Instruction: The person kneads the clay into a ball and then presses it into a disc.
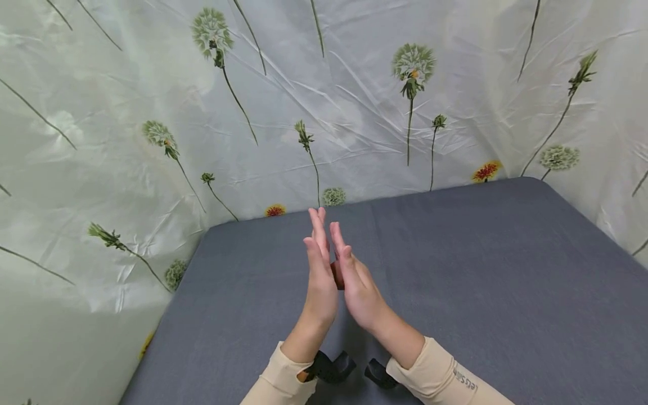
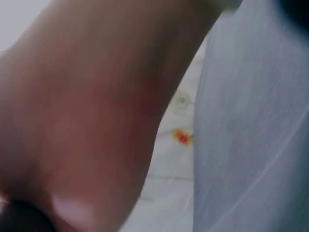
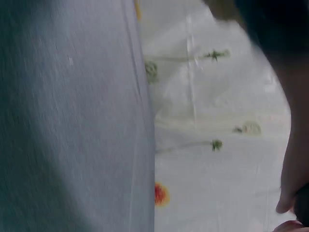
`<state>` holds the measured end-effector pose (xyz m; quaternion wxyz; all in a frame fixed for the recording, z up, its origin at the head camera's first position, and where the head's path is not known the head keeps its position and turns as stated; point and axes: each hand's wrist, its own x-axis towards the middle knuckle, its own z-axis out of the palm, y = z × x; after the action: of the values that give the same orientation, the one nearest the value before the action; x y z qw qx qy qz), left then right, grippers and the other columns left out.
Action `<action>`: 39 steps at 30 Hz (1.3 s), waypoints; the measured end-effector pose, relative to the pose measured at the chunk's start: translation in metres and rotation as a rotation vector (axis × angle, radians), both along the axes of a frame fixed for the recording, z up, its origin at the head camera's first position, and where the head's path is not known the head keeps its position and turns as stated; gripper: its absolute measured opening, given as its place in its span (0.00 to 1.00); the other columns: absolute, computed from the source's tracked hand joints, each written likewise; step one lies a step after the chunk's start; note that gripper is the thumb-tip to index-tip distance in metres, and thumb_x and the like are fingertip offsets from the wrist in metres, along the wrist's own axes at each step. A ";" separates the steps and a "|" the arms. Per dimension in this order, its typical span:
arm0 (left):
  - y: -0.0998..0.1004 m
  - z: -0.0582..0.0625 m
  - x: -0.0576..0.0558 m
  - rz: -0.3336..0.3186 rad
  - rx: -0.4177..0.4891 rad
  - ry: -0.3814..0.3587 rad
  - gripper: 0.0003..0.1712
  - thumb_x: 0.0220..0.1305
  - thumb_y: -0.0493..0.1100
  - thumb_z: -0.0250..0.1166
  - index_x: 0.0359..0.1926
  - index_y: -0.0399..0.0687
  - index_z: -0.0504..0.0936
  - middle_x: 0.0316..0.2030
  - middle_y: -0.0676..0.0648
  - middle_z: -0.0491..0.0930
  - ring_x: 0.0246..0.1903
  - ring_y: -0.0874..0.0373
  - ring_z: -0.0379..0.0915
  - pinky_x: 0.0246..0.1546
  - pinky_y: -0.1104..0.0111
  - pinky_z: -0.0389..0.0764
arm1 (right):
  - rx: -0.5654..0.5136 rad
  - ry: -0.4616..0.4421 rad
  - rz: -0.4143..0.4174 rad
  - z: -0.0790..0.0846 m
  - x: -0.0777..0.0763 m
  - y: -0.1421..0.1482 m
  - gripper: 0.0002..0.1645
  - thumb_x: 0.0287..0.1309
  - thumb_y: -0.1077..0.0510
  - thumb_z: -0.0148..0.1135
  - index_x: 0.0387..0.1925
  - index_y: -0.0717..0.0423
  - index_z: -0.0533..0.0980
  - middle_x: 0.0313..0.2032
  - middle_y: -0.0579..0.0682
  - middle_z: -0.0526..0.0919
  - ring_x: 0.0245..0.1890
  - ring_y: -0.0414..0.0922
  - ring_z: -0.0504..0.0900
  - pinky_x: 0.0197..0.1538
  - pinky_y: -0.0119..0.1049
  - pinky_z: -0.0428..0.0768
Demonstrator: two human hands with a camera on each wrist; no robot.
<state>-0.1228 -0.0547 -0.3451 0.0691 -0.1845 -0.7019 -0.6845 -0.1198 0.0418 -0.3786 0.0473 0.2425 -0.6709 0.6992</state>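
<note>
My left hand (image 1: 320, 284) and right hand (image 1: 361, 292) are raised in front of me, palms facing, fingers straight and pointing up and away. Between the palms sits a small reddish-brown object (image 1: 337, 275), mostly hidden by the hands. Its kind I cannot tell. The fingertips lean toward each other with a narrow gap between them. In the left wrist view the bare left wrist and palm fill much of the frame, with a dark rounded shape (image 2: 24, 217) at the lower left. At the right edge of the right wrist view, part of the right hand (image 3: 292, 179) shows.
Below the hands lies a table with a dark grey cloth (image 1: 481, 270). Behind it and to the sides hangs a pale curtain (image 1: 354, 112) printed with dandelions and flowers. Black wrist mounts (image 1: 331, 368) stick out near the cream sleeves (image 1: 430, 371).
</note>
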 end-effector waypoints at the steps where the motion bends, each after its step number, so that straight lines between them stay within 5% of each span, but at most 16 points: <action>1: -0.004 0.000 -0.003 0.006 0.017 -0.006 0.53 0.72 0.85 0.20 0.87 0.66 0.27 0.88 0.60 0.35 0.88 0.53 0.28 0.84 0.38 0.38 | 0.015 0.020 0.006 0.000 0.003 -0.003 0.38 0.88 0.42 0.15 0.87 0.54 0.40 0.88 0.50 0.40 0.82 0.54 0.61 0.72 0.23 0.66; 2: -0.007 0.001 -0.006 0.010 0.033 -0.013 0.53 0.72 0.85 0.20 0.87 0.67 0.26 0.88 0.60 0.36 0.88 0.53 0.29 0.84 0.40 0.38 | 0.028 0.037 0.011 0.001 0.007 -0.006 0.37 0.88 0.42 0.16 0.87 0.53 0.40 0.88 0.49 0.40 0.83 0.54 0.59 0.73 0.22 0.65; 4: -0.012 0.000 -0.010 0.002 0.072 -0.044 0.54 0.71 0.86 0.21 0.87 0.68 0.26 0.88 0.60 0.36 0.88 0.53 0.31 0.85 0.43 0.40 | 0.052 0.081 0.013 0.003 0.012 -0.010 0.37 0.89 0.43 0.18 0.87 0.53 0.40 0.88 0.48 0.40 0.88 0.49 0.39 0.80 0.21 0.48; 6: -0.014 -0.003 -0.012 -0.028 0.105 -0.079 0.54 0.70 0.87 0.22 0.87 0.69 0.26 0.88 0.58 0.37 0.88 0.53 0.33 0.86 0.45 0.39 | 0.066 0.127 -0.005 0.007 0.015 -0.011 0.36 0.89 0.45 0.19 0.87 0.53 0.41 0.88 0.48 0.40 0.88 0.50 0.35 0.82 0.22 0.39; 12: 0.002 -0.015 -0.007 -0.135 0.074 -0.104 0.52 0.74 0.83 0.21 0.87 0.65 0.26 0.88 0.59 0.35 0.87 0.54 0.38 0.86 0.48 0.42 | 0.031 0.213 -0.106 0.014 0.005 0.004 0.37 0.89 0.46 0.19 0.86 0.61 0.46 0.87 0.54 0.46 0.88 0.53 0.40 0.83 0.23 0.38; 16: 0.016 -0.021 0.003 -0.169 -0.032 -0.056 0.47 0.78 0.77 0.17 0.87 0.63 0.26 0.88 0.56 0.33 0.87 0.52 0.35 0.84 0.42 0.44 | -0.013 0.158 -0.146 0.015 -0.006 0.020 0.40 0.88 0.40 0.18 0.87 0.59 0.43 0.87 0.54 0.46 0.88 0.52 0.42 0.82 0.21 0.43; 21: 0.016 -0.014 0.011 -0.112 -0.105 0.007 0.45 0.78 0.77 0.16 0.86 0.66 0.26 0.88 0.57 0.33 0.87 0.54 0.27 0.82 0.38 0.47 | -0.068 -0.033 -0.041 0.008 -0.013 0.022 0.44 0.84 0.33 0.14 0.88 0.50 0.34 0.88 0.48 0.39 0.88 0.47 0.38 0.83 0.35 0.50; 22: 0.014 -0.011 0.011 -0.093 -0.101 0.021 0.46 0.77 0.78 0.16 0.86 0.66 0.27 0.88 0.58 0.33 0.87 0.55 0.27 0.82 0.38 0.45 | -0.065 -0.059 -0.019 0.006 -0.012 0.019 0.43 0.84 0.33 0.13 0.88 0.50 0.33 0.88 0.47 0.37 0.87 0.50 0.46 0.82 0.37 0.55; 23: 0.011 -0.008 0.010 -0.074 -0.092 0.035 0.47 0.77 0.79 0.17 0.86 0.67 0.27 0.88 0.58 0.33 0.87 0.56 0.27 0.83 0.39 0.43 | -0.056 -0.070 0.000 0.004 -0.011 0.016 0.42 0.85 0.34 0.12 0.88 0.50 0.33 0.87 0.54 0.48 0.83 0.53 0.59 0.79 0.40 0.63; 28: -0.005 0.002 -0.001 0.003 -0.046 0.067 0.51 0.73 0.84 0.20 0.87 0.69 0.26 0.88 0.59 0.36 0.87 0.55 0.28 0.83 0.38 0.40 | -0.011 -0.068 0.050 0.001 0.003 -0.003 0.38 0.87 0.41 0.14 0.88 0.51 0.35 0.87 0.54 0.47 0.80 0.57 0.63 0.79 0.50 0.65; 31: -0.014 0.002 -0.011 0.029 -0.002 0.021 0.53 0.70 0.86 0.21 0.86 0.72 0.26 0.88 0.60 0.38 0.88 0.54 0.28 0.83 0.38 0.41 | -0.001 -0.035 0.065 0.006 0.014 -0.010 0.37 0.89 0.43 0.17 0.87 0.53 0.37 0.88 0.46 0.37 0.88 0.49 0.36 0.85 0.61 0.42; 35: -0.017 -0.002 -0.018 0.006 0.081 -0.073 0.55 0.67 0.89 0.23 0.86 0.74 0.26 0.88 0.58 0.38 0.88 0.50 0.32 0.84 0.39 0.46 | 0.005 0.045 0.044 0.013 0.022 -0.011 0.37 0.89 0.44 0.19 0.87 0.55 0.41 0.88 0.47 0.40 0.88 0.47 0.32 0.87 0.54 0.37; 39: -0.006 -0.012 -0.012 -0.064 0.091 -0.110 0.54 0.71 0.85 0.23 0.87 0.68 0.26 0.88 0.55 0.34 0.87 0.49 0.37 0.84 0.42 0.48 | -0.017 0.116 -0.022 0.017 0.017 -0.004 0.37 0.89 0.45 0.18 0.87 0.58 0.44 0.88 0.50 0.43 0.88 0.48 0.37 0.85 0.30 0.39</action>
<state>-0.1352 -0.0602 -0.3574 0.0167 -0.1657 -0.6664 -0.7268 -0.1029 0.0379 -0.3619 0.0958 0.2749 -0.6635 0.6892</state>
